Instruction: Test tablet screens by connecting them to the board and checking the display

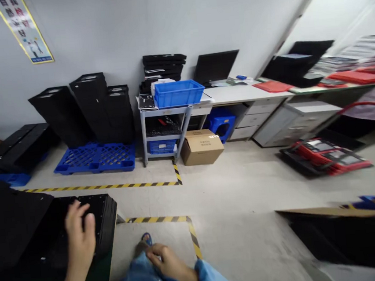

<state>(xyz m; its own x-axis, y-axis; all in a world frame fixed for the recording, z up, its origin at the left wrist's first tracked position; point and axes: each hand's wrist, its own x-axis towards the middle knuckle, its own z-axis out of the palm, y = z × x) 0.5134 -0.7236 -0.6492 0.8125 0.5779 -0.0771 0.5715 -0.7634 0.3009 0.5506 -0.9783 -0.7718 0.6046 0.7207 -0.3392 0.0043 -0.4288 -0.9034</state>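
Observation:
My left hand (80, 239) is raised at the lower left with its fingers apart and holds nothing. It is over or just in front of a stack of flat black panels (106, 221) on a dark green surface (102, 272); whether it touches them I cannot tell. A larger black piece (19, 218) rises left of the hand. My right hand (173, 263) is in front of my blue clothing (147, 272), low in the middle. Its fingers are curled in, and anything inside them is hidden.
Black stacks stand on a blue pallet (94, 158) by the wall. A cart (166, 111) carries a blue bin (179, 92); a cardboard box (203, 147) is beside it. Red and black items (328, 155) lie on the floor at right. A blurred person's sleeve (374, 102) shows far right.

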